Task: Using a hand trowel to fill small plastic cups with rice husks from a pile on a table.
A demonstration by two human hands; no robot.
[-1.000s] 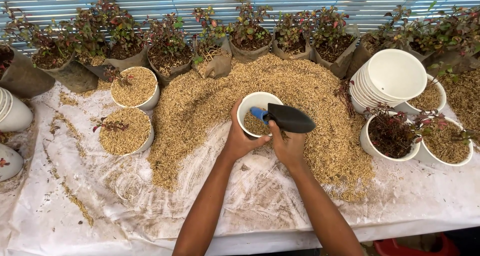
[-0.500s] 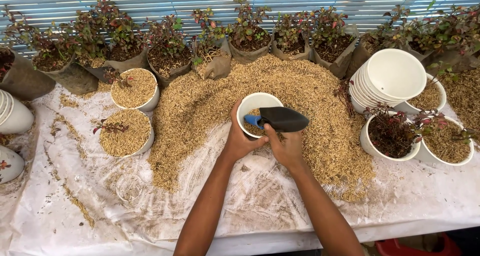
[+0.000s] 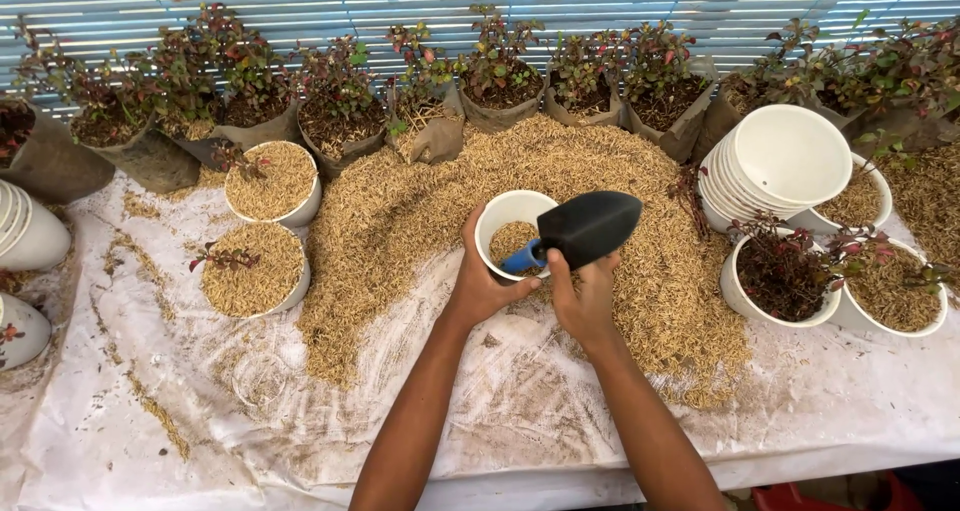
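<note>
Along the left edge of the white plastic-sheeted table (image 3: pixel 120 441) stand white pots cut off by the frame, then two round white plastic pots brimming with tan rice husk (image 3: pixel 262 231), the nearer one with a small red-leaved cutting (image 3: pixel 222 259) stuck in it. The left hand (image 3: pixel 482 289) is wrapped firmly around the near wall of a small white plastic pot (image 3: pixel 512 216), which sits tilted at the near slope of the big loose heap of rice husk (image 3: pixel 520 201) in the middle of the table; the pot looks only partly filled. Just beside it the right hand (image 3: pixel 585 306) is closed on the blue handle of a black plastic trowel (image 3: pixel 588 227), whose blade lies across the pot's right rim. To load well, the mouth should be kept level under the blade so husk drops inside rather than down the wall, and the pot braced against the heap. Towards the right edge lie a stack of empty white bowls (image 3: pixel 775 166) and a planted white pot with dark soil (image 3: pixel 785 276). Bagged seedlings (image 3: pixel 500 76) line the far edge.
</note>
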